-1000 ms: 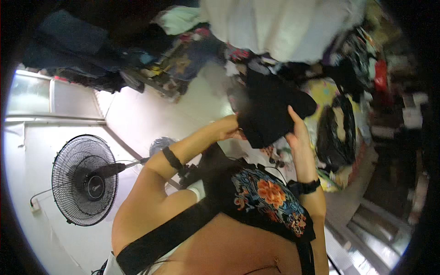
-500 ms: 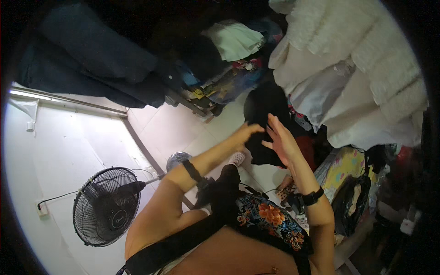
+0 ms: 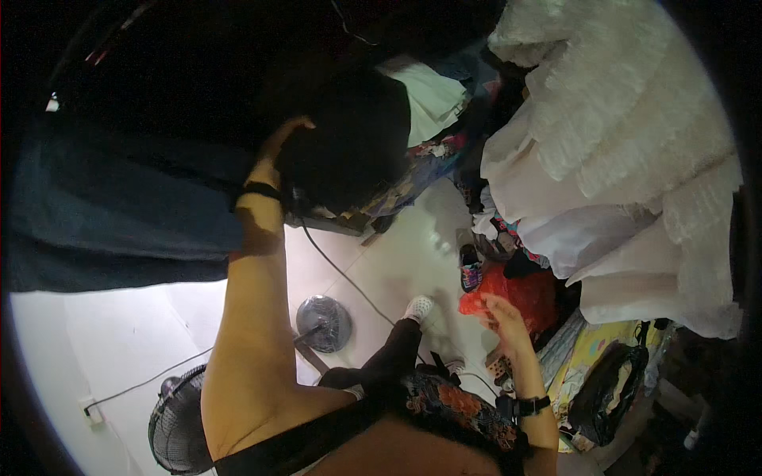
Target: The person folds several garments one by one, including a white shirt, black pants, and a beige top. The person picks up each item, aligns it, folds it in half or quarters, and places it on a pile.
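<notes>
My left hand (image 3: pixel 284 141) is raised at the upper left, its fingers bent over the edge of a large black garment (image 3: pixel 353 143). Deep shadow hides much of that hand, and the garment's outline merges with the dark clothes behind it. Lower down on the right, my right hand (image 3: pixel 502 319) is held with curved, parted fingers in front of a red plastic bag (image 3: pixel 524 293). Whether its fingertips touch the bag's bright red fold cannot be made out.
White ruffled garments (image 3: pixel 611 143) hang at the right, dark blue cloth (image 3: pixel 119 214) at the left. A black fan (image 3: pixel 178 420) stands lower left, near a round wrapped base (image 3: pixel 324 324). A cable (image 3: pixel 341 274) crosses the tiled floor. A colourful shoe (image 3: pixel 470 274) lies beside the red bag.
My hands have parted: the left rose to the upper left, the right lowered slightly. The black garment no longer covers the red bag; black cloth now lies by my left hand. The view has shifted.
</notes>
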The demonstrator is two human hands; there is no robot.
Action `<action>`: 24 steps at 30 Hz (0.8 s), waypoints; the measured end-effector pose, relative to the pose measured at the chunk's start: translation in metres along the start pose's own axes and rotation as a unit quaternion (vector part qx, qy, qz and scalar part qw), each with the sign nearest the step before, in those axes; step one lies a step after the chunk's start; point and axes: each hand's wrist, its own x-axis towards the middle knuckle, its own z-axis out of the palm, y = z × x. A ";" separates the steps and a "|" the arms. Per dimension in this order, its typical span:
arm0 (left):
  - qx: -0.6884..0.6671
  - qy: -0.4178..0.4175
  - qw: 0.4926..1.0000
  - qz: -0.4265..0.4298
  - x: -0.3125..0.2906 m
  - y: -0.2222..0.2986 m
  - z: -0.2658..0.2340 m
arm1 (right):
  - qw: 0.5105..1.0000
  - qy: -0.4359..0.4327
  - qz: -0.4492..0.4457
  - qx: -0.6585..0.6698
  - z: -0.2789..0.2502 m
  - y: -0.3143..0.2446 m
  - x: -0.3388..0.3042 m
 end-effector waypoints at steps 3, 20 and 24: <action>0.223 0.038 0.972 -0.067 0.067 -0.026 -0.005 | 0.999 0.012 0.021 0.028 -0.024 0.054 0.012; 0.424 -0.043 0.905 -0.004 0.187 -0.234 -0.014 | 0.984 0.101 -0.052 -0.139 -0.004 0.114 0.044; 0.549 -0.017 0.835 0.031 0.194 -0.215 0.014 | 0.970 0.184 -0.131 -0.086 0.001 0.139 0.010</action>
